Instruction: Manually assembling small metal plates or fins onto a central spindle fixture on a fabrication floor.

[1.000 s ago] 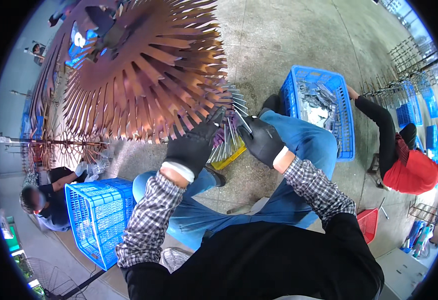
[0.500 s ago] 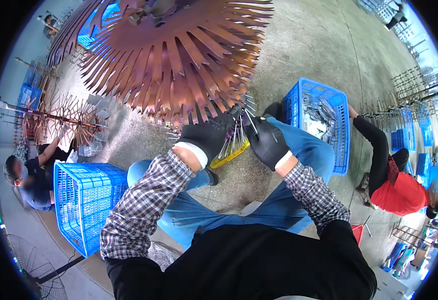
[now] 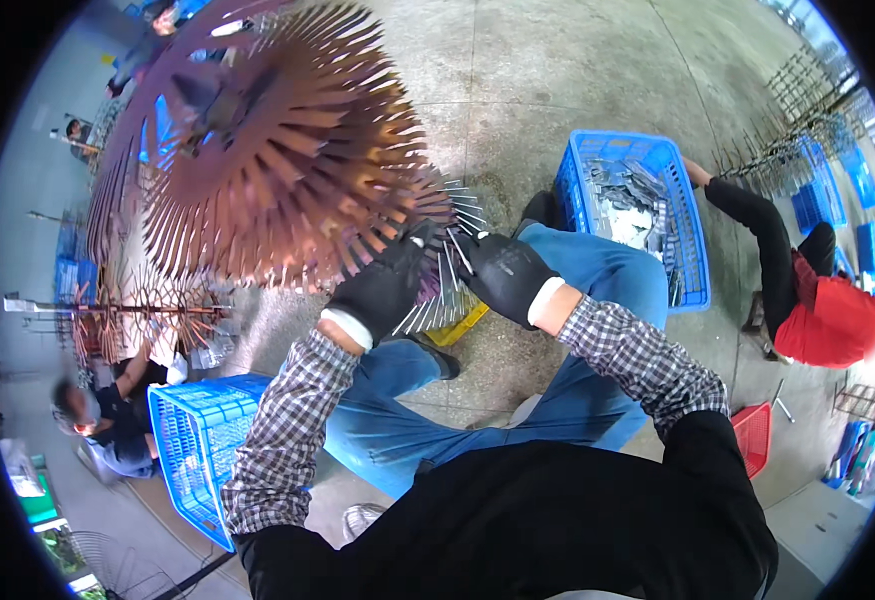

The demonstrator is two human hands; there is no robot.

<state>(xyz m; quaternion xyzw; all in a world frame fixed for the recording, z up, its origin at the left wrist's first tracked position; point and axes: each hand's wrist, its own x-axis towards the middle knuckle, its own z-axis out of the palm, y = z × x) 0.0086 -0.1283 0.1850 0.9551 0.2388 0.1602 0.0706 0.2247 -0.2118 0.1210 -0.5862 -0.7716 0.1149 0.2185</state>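
Observation:
A large brown rack (image 3: 288, 170) with tiers of flat, fork-tipped prongs fills the upper left. Along its near end, thin silvery metal strips (image 3: 446, 290) fan outward. My left hand (image 3: 383, 287), in a black glove, is closed at that end, its fingertips among the prongs; what it grips is hidden. Just to the right, my right hand (image 3: 508, 268), also black-gloved, pinches a slim metal strip (image 3: 462, 252) that points up and left toward the rack. Both hands are close together, a small gap between them.
A blue crate (image 3: 693, 225) of flat metal pieces stands to my right, another blue crate (image 3: 198, 440) to my left. Below my hands is a yellow container (image 3: 460, 327). A red basket (image 3: 755, 440) lies behind right. People sit at both sides, near other racks (image 3: 148, 308).
The whole view has shifted, and the brown rack now appears farther left, showing more strips at its near end. My right hand has tilted more sideways, still pinching a strip.

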